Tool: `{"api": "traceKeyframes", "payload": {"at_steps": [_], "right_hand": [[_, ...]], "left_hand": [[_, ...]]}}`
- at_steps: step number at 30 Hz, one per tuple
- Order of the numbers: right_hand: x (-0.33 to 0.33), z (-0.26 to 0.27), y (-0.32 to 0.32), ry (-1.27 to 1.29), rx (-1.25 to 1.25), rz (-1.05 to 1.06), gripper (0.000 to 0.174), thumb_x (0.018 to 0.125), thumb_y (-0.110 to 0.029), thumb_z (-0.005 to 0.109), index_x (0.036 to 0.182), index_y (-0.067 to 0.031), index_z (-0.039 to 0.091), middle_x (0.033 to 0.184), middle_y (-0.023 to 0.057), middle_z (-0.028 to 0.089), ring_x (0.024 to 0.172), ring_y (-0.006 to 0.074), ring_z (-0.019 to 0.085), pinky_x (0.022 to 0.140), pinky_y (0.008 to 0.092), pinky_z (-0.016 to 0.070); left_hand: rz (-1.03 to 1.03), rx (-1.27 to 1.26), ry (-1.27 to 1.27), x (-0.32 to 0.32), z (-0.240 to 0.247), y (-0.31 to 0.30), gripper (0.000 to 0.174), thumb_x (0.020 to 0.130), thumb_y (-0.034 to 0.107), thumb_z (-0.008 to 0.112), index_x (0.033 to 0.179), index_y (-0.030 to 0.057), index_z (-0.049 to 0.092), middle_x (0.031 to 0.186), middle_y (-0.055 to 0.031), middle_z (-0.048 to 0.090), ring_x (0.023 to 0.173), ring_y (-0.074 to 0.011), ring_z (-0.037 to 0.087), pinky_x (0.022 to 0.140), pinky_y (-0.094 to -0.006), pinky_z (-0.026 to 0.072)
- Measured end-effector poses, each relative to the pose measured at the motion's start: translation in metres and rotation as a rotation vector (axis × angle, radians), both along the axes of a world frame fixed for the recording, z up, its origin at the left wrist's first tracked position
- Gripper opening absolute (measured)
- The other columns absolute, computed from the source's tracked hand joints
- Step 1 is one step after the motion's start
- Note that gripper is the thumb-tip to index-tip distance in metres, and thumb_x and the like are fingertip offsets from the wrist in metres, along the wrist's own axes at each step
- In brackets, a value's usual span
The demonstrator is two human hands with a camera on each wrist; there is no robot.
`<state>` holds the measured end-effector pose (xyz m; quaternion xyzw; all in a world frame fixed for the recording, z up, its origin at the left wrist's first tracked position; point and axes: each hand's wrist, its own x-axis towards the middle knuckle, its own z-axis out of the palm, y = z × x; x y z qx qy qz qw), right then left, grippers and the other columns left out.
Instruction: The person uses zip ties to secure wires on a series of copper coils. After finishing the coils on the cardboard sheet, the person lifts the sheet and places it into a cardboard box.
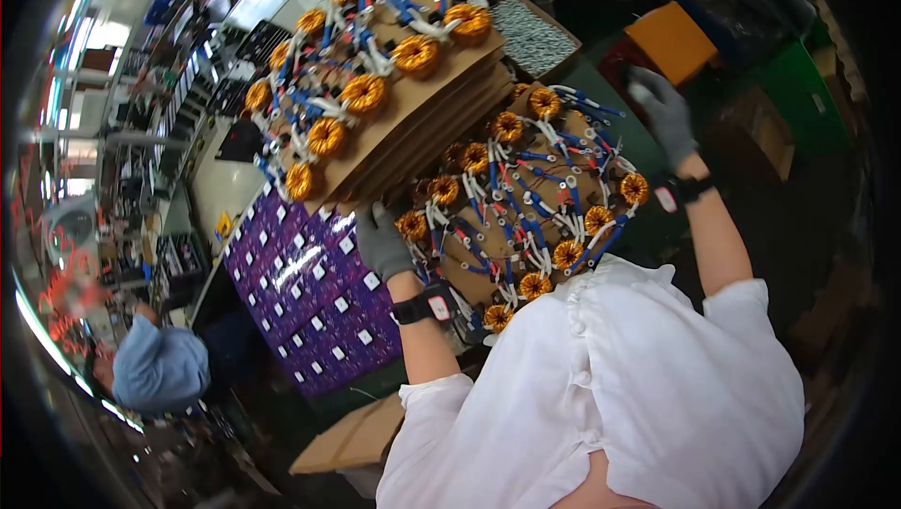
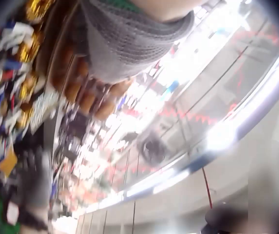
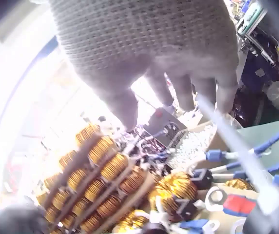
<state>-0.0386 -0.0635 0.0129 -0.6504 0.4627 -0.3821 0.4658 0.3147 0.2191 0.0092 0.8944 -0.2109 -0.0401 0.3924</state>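
Observation:
My left hand (image 1: 383,244), in a grey glove, is at the near lower edge of a tall stack of cardboard sheets (image 1: 422,120) layered with copper-wound ring coils (image 1: 364,92). Its fingers are hidden in the left wrist view, where only the glove's back (image 2: 125,44) shows beside the stack. To the right, my gloved right hand (image 1: 664,113) is raised past a lower layer of coils (image 1: 535,286) with blue and white leads. Its fingers (image 3: 181,90) hang loosely bent and apart, with nothing seen between them.
Purple panels with white squares (image 1: 314,293) lie left of the stacks. Behind are a carton of small pale parts (image 1: 535,35) and an orange box (image 1: 671,43). A green bin (image 1: 798,87) stands at right. Another person in blue (image 1: 160,364) is at far left.

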Motion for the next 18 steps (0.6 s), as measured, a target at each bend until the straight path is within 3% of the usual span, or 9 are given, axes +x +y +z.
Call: {"api": "traceKeyframes", "payload": {"at_steps": [1, 3, 4, 6, 12, 15, 17, 18], "right_hand": [[-0.025, -0.012, 0.0, 0.09, -0.068, -0.024, 0.038, 0.088, -0.024, 0.061, 0.118, -0.0011, 0.058, 0.116, 0.0088, 0.061, 0.106, 0.0144, 0.056, 0.092, 0.0271, 0.0422], [-0.062, -0.03, 0.022, 0.366, 0.027, -0.098, 0.034, 0.088, -0.027, 0.061, 0.114, -0.0049, 0.06, 0.108, 0.0096, 0.065, 0.1, 0.016, 0.06, 0.087, 0.0288, 0.0454], [-0.078, -0.049, 0.034, 0.459, 0.023, -0.068, 0.034, 0.088, -0.03, 0.06, 0.113, -0.0069, 0.061, 0.105, 0.0109, 0.065, 0.097, 0.0182, 0.061, 0.085, 0.0303, 0.0465], [-0.089, -0.075, 0.061, 0.583, 0.155, 0.02, 0.04, 0.089, -0.037, 0.058, 0.116, -0.007, 0.059, 0.107, 0.0136, 0.064, 0.099, 0.0231, 0.061, 0.086, 0.0325, 0.0463], [-0.068, -0.102, 0.094, 0.436, 0.315, 0.052, 0.045, 0.094, -0.041, 0.049, 0.12, -0.005, 0.056, 0.111, 0.0173, 0.062, 0.102, 0.028, 0.06, 0.089, 0.0347, 0.0447], [-0.071, -0.113, 0.089, 0.457, 0.288, 0.078, 0.044, 0.094, -0.038, 0.049, 0.12, -0.0031, 0.056, 0.111, 0.0151, 0.063, 0.102, 0.0248, 0.06, 0.088, 0.0332, 0.0452], [-0.072, -0.124, 0.087, 0.197, 0.456, 0.038, 0.04, 0.095, -0.035, 0.051, 0.117, -0.0019, 0.058, 0.104, 0.0113, 0.064, 0.098, 0.0188, 0.06, 0.085, 0.0312, 0.0464], [-0.068, -0.111, 0.09, 0.198, 0.449, 0.033, 0.04, 0.095, -0.035, 0.051, 0.117, -0.0019, 0.058, 0.104, 0.0113, 0.064, 0.098, 0.0188, 0.06, 0.085, 0.0312, 0.0464]], "left_hand": [[0.027, -0.003, -0.004, 0.008, -0.018, 0.016, 0.035, 0.092, 0.031, 0.05, 0.109, 0.0042, 0.064, 0.102, -0.0206, 0.065, 0.096, -0.0339, 0.062, 0.084, -0.0386, 0.0463], [0.014, 0.561, 0.163, 0.02, -0.059, 0.04, 0.048, 0.095, 0.041, 0.038, 0.11, 0.0026, 0.062, 0.109, -0.0248, 0.062, 0.103, -0.0408, 0.057, 0.086, -0.0445, 0.0439], [-0.066, 0.565, 0.243, 0.019, -0.074, 0.041, 0.06, 0.095, 0.048, 0.03, 0.11, -0.0007, 0.061, 0.111, -0.0294, 0.058, 0.108, -0.0456, 0.052, 0.089, -0.0476, 0.0412], [-0.044, 0.242, -0.018, 0.02, -0.136, 0.054, 0.064, 0.094, 0.05, 0.029, 0.106, -0.0041, 0.061, 0.105, -0.0304, 0.059, 0.103, -0.0462, 0.054, 0.085, -0.0473, 0.0427], [-0.209, 0.335, 0.114, 0.016, -0.096, 0.051, 0.054, 0.092, 0.039, 0.034, 0.09, -0.0067, 0.061, 0.091, -0.0281, 0.062, 0.088, -0.0457, 0.058, 0.076, -0.0489, 0.0435], [-0.252, 0.308, 0.02, 0.008, -0.096, 0.052, 0.046, 0.09, 0.035, 0.037, 0.087, -0.003, 0.063, 0.09, -0.0281, 0.062, 0.088, -0.0449, 0.058, 0.075, -0.048, 0.044], [-0.296, 0.256, -0.023, 0.013, -0.105, 0.056, 0.047, 0.089, 0.04, 0.039, 0.089, 0.0017, 0.066, 0.088, -0.0286, 0.062, 0.089, -0.0415, 0.059, 0.076, -0.0479, 0.0436], [-0.301, 0.248, -0.022, 0.016, -0.114, 0.055, 0.047, 0.089, 0.04, 0.039, 0.089, 0.0017, 0.066, 0.088, -0.0286, 0.062, 0.089, -0.0415, 0.059, 0.076, -0.0479, 0.0436]]}}
